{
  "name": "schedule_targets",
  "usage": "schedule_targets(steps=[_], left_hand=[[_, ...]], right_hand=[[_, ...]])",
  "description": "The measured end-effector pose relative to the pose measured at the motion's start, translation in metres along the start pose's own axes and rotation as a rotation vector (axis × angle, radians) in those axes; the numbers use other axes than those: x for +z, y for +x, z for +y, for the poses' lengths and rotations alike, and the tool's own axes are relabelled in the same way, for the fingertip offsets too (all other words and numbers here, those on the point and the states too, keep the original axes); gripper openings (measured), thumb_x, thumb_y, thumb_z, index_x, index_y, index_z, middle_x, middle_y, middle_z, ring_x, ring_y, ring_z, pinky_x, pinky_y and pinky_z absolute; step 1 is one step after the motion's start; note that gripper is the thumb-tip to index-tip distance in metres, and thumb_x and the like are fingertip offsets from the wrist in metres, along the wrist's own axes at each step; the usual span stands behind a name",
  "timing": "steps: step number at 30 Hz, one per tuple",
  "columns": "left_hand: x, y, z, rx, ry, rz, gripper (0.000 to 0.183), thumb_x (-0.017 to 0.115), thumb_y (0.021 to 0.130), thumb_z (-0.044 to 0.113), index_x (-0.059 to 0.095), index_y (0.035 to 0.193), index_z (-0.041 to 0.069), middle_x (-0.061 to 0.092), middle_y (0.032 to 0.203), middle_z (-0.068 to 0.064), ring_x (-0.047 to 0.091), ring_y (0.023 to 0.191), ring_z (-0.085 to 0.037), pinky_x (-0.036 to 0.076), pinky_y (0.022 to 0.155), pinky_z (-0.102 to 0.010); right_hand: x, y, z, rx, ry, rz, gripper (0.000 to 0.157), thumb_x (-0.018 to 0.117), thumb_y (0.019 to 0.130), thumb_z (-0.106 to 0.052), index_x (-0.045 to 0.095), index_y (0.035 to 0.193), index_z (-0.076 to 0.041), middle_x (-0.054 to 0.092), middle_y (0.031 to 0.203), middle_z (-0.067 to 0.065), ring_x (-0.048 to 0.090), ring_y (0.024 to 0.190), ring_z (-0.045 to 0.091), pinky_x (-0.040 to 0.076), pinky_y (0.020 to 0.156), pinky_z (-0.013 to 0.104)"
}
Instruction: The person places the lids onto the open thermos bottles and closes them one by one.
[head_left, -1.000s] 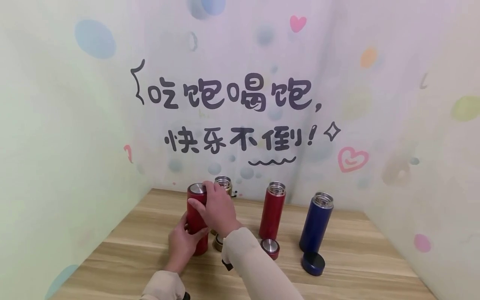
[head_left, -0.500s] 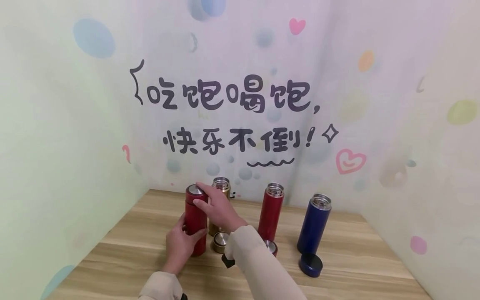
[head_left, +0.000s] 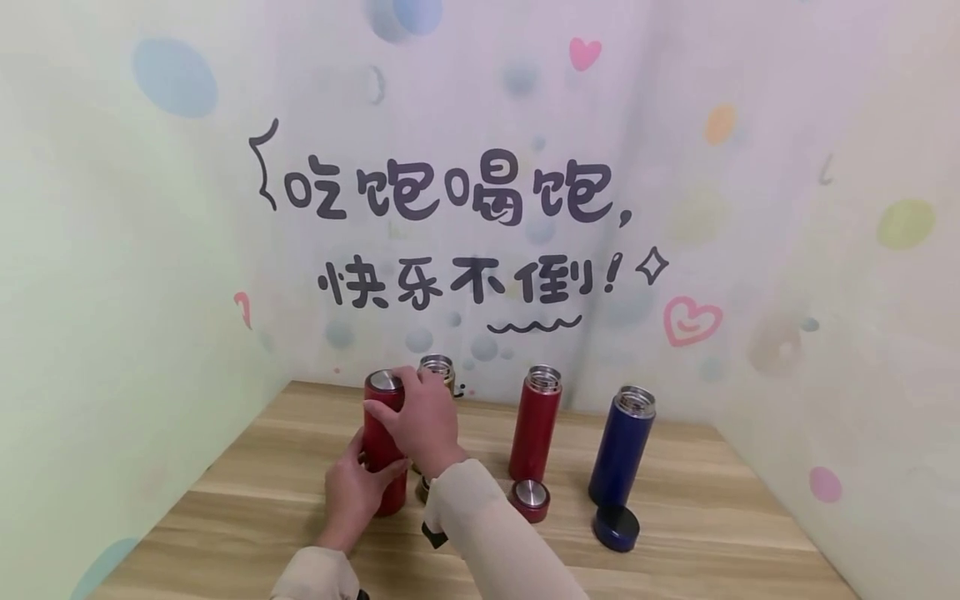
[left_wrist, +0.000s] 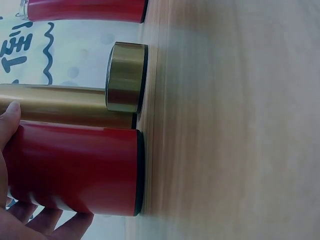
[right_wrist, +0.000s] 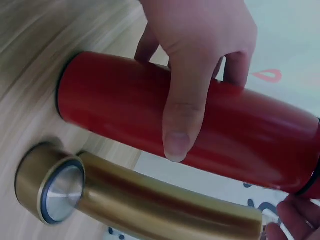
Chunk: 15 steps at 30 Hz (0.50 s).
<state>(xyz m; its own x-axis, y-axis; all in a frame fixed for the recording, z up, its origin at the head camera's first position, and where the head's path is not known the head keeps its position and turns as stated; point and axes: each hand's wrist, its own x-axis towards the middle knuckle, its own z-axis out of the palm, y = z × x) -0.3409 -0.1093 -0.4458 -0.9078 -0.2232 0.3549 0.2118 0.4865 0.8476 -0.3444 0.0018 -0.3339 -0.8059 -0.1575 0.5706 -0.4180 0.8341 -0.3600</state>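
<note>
A red thermos (head_left: 381, 450) stands upright on the table, with its steel-topped cap (head_left: 385, 381) on. My left hand (head_left: 348, 496) grips the lower body, thumb on the near side; the left wrist view shows its fingers (left_wrist: 75, 225) wrapped round the far side. At the top, my right hand (head_left: 426, 421) holds the cap, thumb at its front edge. Right fingertips (right_wrist: 295, 215) show by the cap seam in the right wrist view. Close beside stands an uncapped gold thermos (right_wrist: 170, 200), partly hidden by my right hand in the head view. Its gold cap (left_wrist: 126, 77) sits in front of it.
To the right stand an uncapped red thermos (head_left: 536, 433) with a red cap (head_left: 531, 500) before it, and an uncapped blue thermos (head_left: 621, 450) with a blue cap (head_left: 617, 529) before it. A printed backdrop (head_left: 480, 108) rises behind the wooden table (head_left: 675, 558).
My right hand swung flatter over the cap half a second ago, then turned back upright with fingers round it. The left hand keeps its hold. The whole view has shifted slightly.
</note>
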Motion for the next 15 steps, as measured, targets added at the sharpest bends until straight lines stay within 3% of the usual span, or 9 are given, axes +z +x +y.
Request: schedule_targets(steps=[3, 6, 12, 15], left_hand=[[-0.001, -0.001, 0.0, 0.002, 0.009, -0.002, 0.081, 0.081, 0.077, 0.044, 0.047, 0.14, 0.007, 0.061, 0.124, -0.024, 0.06, 0.11, -0.038, 0.048, 0.093, -0.054], [-0.002, -0.001, 0.001, 0.001, 0.002, -0.011, 0.082, 0.081, 0.078, 0.042, 0.045, 0.142, 0.006, 0.06, 0.125, -0.024, 0.059, 0.111, -0.039, 0.048, 0.094, -0.053], [-0.002, 0.0, 0.002, 0.009, -0.011, -0.007, 0.081, 0.083, 0.078, 0.033, 0.044, 0.143, 0.005, 0.059, 0.126, -0.025, 0.06, 0.111, -0.039, 0.048, 0.094, -0.053], [-0.001, 0.0, 0.002, 0.017, -0.009, 0.0, 0.081, 0.084, 0.077, 0.032, 0.045, 0.142, 0.004, 0.06, 0.125, -0.025, 0.061, 0.11, -0.039, 0.048, 0.093, -0.053]], right_hand=[[0.002, -0.001, -0.002, -0.023, -0.085, 0.044, 0.057, 0.066, 0.083, -0.062, 0.058, 0.121, -0.02, 0.059, 0.105, 0.001, 0.055, 0.092, 0.017, 0.056, 0.074, 0.03], [0.003, -0.002, 0.0, -0.009, -0.018, 0.018, 0.057, 0.065, 0.085, -0.059, 0.055, 0.125, -0.021, 0.058, 0.11, 0.0, 0.054, 0.097, 0.016, 0.055, 0.079, 0.032], [0.002, -0.002, 0.013, 0.051, 0.505, -0.149, 0.054, 0.067, 0.093, -0.033, 0.046, 0.141, -0.021, 0.052, 0.131, -0.005, 0.048, 0.118, 0.014, 0.047, 0.097, 0.04], [0.002, -0.001, 0.019, 0.062, 0.663, -0.212, 0.056, 0.066, 0.093, -0.028, 0.044, 0.144, -0.027, 0.051, 0.136, -0.007, 0.046, 0.122, 0.015, 0.043, 0.1, 0.046]])
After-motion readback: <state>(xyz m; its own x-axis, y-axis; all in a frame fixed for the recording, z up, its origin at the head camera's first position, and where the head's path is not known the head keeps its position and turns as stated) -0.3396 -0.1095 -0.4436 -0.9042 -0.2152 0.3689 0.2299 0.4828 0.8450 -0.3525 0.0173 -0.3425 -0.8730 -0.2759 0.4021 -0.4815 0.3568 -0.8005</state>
